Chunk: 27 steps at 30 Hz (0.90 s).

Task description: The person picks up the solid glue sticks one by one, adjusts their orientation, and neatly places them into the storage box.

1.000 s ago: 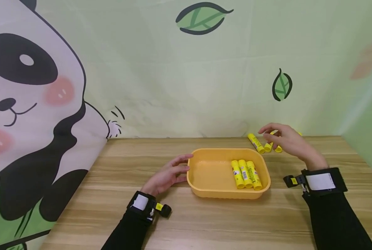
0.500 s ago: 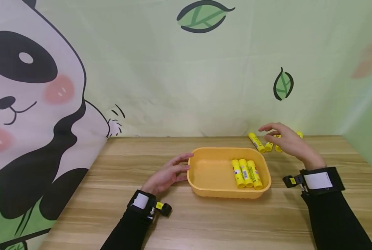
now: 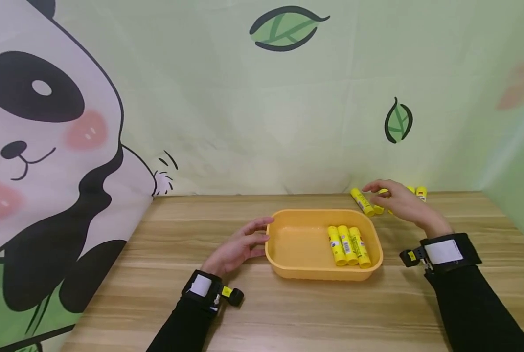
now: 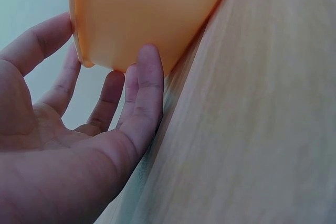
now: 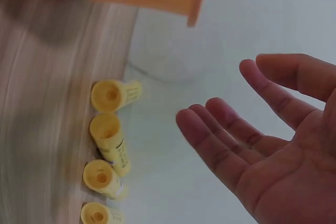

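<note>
An orange-yellow plastic tray [image 3: 323, 272] sits on the table, holding three yellow glue sticks [image 3: 347, 246] side by side at its right end. My left hand [image 3: 237, 247] touches the tray's left end with fingertips and thumb spread over its rim and wall, as the left wrist view also shows on the tray [image 4: 131, 14]. Above a row of several more glue sticks [image 3: 362, 202] at the back right hovers my right hand [image 3: 402, 203], its fingers loosely bent and holding nothing. In the right wrist view those glue sticks [image 5: 107, 135] lie apart from the fingers. The right hand partly hides the row in the head view.
The wooden table [image 3: 191, 215] ends at a green printed backdrop [image 3: 226, 122] with a panda and leaves, close behind the loose glue sticks. A second backdrop panel [image 3: 517, 166] closes the right side. Both wrists carry strapped cameras.
My right hand has shifted slightly left and lower, uncovering more of the rightmost glue sticks. The left hand, the tray and its contents stay as they were; the head view tilts slightly.
</note>
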Tool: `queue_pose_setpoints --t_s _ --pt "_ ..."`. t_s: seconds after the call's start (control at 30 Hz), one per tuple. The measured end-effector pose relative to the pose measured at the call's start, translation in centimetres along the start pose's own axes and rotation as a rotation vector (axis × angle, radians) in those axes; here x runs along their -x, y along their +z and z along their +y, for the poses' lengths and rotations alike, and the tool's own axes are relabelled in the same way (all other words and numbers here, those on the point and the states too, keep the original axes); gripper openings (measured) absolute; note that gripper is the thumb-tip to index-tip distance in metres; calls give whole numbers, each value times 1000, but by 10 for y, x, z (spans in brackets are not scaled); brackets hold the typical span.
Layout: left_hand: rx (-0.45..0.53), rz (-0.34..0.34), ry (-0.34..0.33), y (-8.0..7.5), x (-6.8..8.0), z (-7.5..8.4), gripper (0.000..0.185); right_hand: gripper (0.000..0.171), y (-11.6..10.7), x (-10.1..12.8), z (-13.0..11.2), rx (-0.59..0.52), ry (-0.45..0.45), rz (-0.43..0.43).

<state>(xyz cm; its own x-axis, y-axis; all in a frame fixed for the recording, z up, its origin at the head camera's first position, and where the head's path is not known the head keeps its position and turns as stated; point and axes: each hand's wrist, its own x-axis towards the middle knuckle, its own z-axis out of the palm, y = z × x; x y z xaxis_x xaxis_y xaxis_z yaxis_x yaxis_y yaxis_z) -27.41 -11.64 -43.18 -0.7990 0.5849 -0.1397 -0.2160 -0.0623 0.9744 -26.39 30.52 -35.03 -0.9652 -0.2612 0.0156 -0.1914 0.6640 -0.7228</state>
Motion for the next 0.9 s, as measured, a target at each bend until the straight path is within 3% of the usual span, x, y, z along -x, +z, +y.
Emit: queue_pose_setpoints --t_s 0.27,0.9 --pt "-12 0 0 -2 0 0 52 38 -3 -16 3 34 25 -8" --pt "11 -8 -3 -1 1 -1 53 41 -1 -48 9 97 88 -127"
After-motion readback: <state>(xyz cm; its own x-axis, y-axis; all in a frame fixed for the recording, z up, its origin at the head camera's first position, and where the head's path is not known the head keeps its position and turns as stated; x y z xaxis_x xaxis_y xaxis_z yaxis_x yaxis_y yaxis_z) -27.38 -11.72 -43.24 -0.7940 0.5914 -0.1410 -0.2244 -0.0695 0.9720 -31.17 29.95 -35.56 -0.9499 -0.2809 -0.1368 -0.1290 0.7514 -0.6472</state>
